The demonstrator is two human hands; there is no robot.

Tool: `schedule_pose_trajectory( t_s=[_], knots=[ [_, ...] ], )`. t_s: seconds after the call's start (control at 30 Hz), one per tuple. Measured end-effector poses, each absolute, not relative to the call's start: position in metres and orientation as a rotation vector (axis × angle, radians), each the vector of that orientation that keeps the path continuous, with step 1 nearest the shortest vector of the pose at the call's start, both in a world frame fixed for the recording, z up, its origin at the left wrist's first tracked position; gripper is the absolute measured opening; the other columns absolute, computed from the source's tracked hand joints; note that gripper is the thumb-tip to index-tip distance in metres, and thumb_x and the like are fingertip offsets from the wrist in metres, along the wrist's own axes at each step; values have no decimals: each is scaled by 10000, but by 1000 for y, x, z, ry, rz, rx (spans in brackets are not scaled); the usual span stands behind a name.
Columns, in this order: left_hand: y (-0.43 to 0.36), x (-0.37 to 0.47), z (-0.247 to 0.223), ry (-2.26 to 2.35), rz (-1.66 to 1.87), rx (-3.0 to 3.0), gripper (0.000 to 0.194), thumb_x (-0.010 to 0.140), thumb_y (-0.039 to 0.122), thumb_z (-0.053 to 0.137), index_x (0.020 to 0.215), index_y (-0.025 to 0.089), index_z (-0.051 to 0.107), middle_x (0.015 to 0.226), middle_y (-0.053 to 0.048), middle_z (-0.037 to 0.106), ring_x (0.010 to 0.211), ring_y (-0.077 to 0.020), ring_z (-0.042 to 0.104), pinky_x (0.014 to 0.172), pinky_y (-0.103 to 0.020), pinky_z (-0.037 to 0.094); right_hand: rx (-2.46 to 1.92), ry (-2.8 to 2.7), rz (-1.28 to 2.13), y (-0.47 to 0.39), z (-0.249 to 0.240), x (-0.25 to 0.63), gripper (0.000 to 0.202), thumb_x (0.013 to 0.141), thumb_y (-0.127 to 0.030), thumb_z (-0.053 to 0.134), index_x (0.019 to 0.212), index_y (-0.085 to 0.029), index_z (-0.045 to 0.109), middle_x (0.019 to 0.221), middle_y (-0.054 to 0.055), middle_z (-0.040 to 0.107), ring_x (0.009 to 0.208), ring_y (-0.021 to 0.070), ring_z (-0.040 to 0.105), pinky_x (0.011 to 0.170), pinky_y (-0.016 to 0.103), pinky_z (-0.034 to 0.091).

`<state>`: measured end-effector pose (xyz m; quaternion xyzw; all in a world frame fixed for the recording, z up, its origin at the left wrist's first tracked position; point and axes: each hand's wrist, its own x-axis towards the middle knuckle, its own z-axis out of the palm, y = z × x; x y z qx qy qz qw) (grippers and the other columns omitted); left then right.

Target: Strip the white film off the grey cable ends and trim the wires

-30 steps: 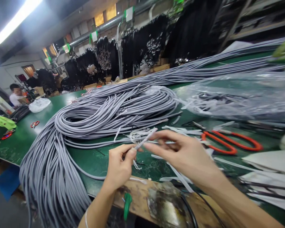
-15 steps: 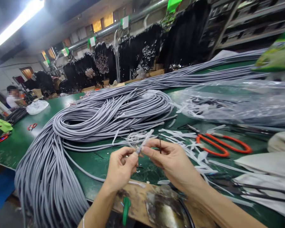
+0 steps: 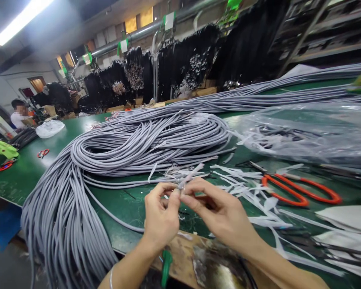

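Note:
A grey cable (image 3: 134, 228) runs from the large bundle of grey cables (image 3: 87, 150) into my left hand (image 3: 162, 210), whose thumb and forefinger pinch it near its end. My right hand (image 3: 218, 204) is closed at the same spot, thumb and finger pressed to the cable end right beside the left fingertips. A pale, whitish strip or wrapping (image 3: 195, 171) sticks up and to the right from between the fingers. The exact point of contact is partly hidden by my fingers.
Orange-handled scissors (image 3: 301, 190) lie at right, beside scattered white strips (image 3: 258, 200). Behind them is a clear plastic bag (image 3: 313, 132). White cloth (image 3: 349, 218) lies at the right edge. A brown board (image 3: 180, 257) with a green handle (image 3: 166, 267) is below. A person (image 3: 19, 114) is far left.
My right fingers have moved in closer against the left fingertips. A dark thin piece seen at my right fingers earlier is no longer visible. The whole view has shifted slightly.

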<state>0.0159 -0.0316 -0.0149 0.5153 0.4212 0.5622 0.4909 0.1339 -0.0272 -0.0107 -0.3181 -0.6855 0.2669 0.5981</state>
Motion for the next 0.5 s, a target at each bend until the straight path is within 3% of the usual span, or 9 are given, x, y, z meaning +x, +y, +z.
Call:
schedule_pose_trajectory(
  t_s=[0.13, 0.23, 0.33, 0.4, 0.5],
  knots=[
    [-26, 13, -10, 1074, 1398, 1094, 368, 723, 498, 653, 735, 143, 552, 545, 50, 425, 457, -56, 358, 418, -178, 290, -528, -1878, 389, -37, -6, 128, 232, 799, -42, 486, 731, -214, 626, 638, -13, 603, 545, 91, 571, 488, 172, 463],
    [-23, 11, -8, 979, 1353, 1001, 460, 655, 567, 683, 755, 143, 535, 527, 79, 391, 378, -17, 242, 358, -170, 190, -690, -1702, 351, -37, -3, 132, 161, 819, -118, 524, 724, -223, 601, 618, -18, 606, 500, 99, 558, 439, 183, 448],
    [-24, 12, -10, 924, 1312, 1009, 508, 631, 601, 689, 773, 131, 557, 532, 72, 405, 370, -9, 227, 352, -169, 169, -1007, -1454, 349, -31, -4, 140, 85, 822, -264, 576, 759, -214, 602, 572, -36, 567, 337, 66, 404, 293, 191, 304],
    [-28, 13, -14, 1002, 1328, 1140, 425, 724, 540, 643, 810, 126, 597, 559, 40, 466, 396, -37, 324, 375, -179, 247, -1058, -1511, 368, -27, -6, 143, 157, 784, -350, 626, 831, -200, 621, 585, -36, 579, 291, 52, 342, 256, 205, 243],
    [-35, 14, -17, 1181, 1392, 1573, 218, 836, 326, 565, 878, 136, 664, 726, -50, 622, 603, -129, 548, 532, -229, 424, -1023, -1650, 154, -25, -8, 143, 112, 798, -295, 619, 836, -190, 611, 618, -14, 630, 341, 74, 456, 312, 203, 338]
  ],
)
